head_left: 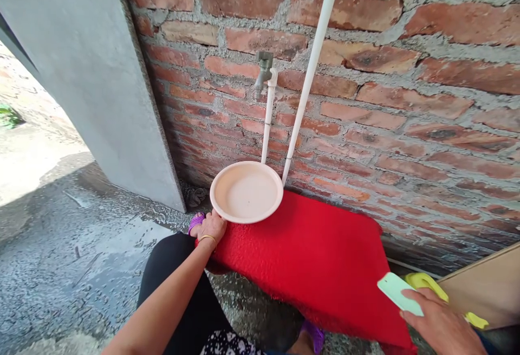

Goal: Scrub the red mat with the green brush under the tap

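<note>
A cream plastic basin (247, 192) sits on the left end of a bench draped with red cloth (309, 257). At the basin's lower left rim is my left hand (215, 226), a bracelet on its wrist, its fingers curled in at the edge and partly hidden there. My right hand (436, 311), low at the right, is closed on a pale green flat piece (400, 292) with rounded corners and a tiny hole near its far end. That piece is above the cloth's right end, and its other end is covered by my fingers.
Behind the bench rises a brick wall (365, 116) with a tap (264, 73) above the basin and a white pipe (311, 73). A grey slab (109, 84) leans at the left over wet floor (101, 252). Yellow objects (430, 284) and a brown panel (487, 284) are at the right.
</note>
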The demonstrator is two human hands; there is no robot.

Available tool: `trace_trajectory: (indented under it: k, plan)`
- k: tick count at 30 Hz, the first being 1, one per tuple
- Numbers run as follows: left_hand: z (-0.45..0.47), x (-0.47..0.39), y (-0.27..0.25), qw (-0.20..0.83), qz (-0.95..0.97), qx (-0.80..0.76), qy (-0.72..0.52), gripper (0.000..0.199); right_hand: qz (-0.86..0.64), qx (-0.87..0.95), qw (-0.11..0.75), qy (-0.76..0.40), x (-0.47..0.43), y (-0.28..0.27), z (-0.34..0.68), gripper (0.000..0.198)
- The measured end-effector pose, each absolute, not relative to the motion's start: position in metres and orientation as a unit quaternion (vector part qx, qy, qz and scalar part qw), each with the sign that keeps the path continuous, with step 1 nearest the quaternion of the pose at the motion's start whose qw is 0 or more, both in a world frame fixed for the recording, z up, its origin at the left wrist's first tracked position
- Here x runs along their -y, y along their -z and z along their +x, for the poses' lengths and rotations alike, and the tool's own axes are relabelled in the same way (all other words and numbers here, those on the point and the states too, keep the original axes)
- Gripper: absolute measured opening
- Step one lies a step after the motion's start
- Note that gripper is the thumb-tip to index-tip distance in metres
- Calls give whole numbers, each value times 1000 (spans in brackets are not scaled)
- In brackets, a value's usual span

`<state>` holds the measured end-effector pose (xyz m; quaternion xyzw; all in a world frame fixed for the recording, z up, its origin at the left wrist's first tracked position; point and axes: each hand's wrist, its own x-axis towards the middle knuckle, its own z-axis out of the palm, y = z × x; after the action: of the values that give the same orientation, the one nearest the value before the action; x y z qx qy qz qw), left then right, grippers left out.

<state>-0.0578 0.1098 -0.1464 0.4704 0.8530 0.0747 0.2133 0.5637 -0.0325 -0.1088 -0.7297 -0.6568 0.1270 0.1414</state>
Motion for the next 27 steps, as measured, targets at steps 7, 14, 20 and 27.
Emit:
trace_trajectory:
  k: [7,14,20,27]
  plan:
    - [-57,-108,145,209,470,-854,-75,58,-620,755,13,-214,13,78,343,41]
    - [-56,-108,143,217,470,-852,-74,58,-515,820,-33,-250,4,79,245,40]
    - [-58,-109,148,211,472,-853,-76,59,-573,779,-24,-253,5,84,309,46]
    - [-59,-108,151,212,475,-850,-85,58,-707,653,66,-265,36,103,474,35]
